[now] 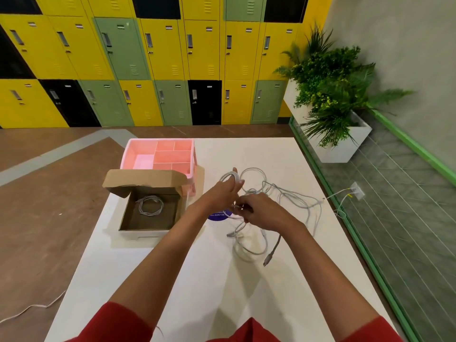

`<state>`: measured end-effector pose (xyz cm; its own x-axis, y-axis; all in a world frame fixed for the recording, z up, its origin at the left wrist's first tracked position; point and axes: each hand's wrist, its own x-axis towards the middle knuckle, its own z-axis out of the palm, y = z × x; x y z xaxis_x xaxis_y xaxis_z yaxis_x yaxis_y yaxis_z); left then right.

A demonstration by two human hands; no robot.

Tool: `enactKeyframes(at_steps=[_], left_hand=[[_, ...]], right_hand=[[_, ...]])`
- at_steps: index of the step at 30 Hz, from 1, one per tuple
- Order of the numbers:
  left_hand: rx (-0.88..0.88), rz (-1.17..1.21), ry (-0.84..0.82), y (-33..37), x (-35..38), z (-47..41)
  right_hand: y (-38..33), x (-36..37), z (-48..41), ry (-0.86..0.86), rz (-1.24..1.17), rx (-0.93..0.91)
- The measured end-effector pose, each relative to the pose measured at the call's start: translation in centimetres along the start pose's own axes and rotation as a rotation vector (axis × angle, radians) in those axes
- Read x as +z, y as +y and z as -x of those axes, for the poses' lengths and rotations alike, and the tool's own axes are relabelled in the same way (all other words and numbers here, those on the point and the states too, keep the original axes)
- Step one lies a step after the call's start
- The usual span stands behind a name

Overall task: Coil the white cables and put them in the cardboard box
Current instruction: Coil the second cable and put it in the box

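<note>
Over the tabletop (172, 280), cable (229, 176) is looped round straight fingers of the left grip (222, 193) for even coils, pinch-fed by the right grip (259, 213); box (127, 211) at 9 o'clock.

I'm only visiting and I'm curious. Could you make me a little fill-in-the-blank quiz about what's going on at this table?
1. The cardboard box already holds ___ coiled cable.
2. Behind the box stands a divided organiser coloured ___.
3. The left hand has the white cable looped round its ___, while the right hand pinches it.
4. The box's lid is ___.

Missing words: one; pink; fingers; open.
</note>
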<state>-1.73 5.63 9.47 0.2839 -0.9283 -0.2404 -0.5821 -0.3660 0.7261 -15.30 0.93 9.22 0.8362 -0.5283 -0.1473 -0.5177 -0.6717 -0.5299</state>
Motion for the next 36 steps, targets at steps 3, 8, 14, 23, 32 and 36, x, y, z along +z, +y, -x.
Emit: enactKeyframes(at_steps=[3, 8, 14, 23, 32, 36], left_hand=[[-0.031, -0.343, -0.074, -0.6, 0.2, -0.4], [-0.028, -0.299, -0.077, -1.3, 0.2, -0.5], [-0.099, -0.141, -0.302, -2.6, -1.0, 0.2], [-0.060, 0.498, -0.531, -2.6, -1.3, 0.7], [-0.033, 0.783, -0.400, -2.4, -1.7, 0.2], [-0.012, 0.860, -0.430, -2.6, -1.9, 0.5]], right_hand=[[0.6, -0.5, -0.3, 0.005, 0.017, 0.056], [2.4, -0.8, -0.1, 0.041, -0.014, 0.025], [6.2, -2.5, 0.3, 0.084, -0.101, 0.070], [5.8, -4.3, -0.2, 0.072, 0.101, 0.114], [1.2, -2.7, 0.1, 0.043, -0.725, 0.103], [0.8, -2.8, 0.1, 0.037, -0.949, 0.019]])
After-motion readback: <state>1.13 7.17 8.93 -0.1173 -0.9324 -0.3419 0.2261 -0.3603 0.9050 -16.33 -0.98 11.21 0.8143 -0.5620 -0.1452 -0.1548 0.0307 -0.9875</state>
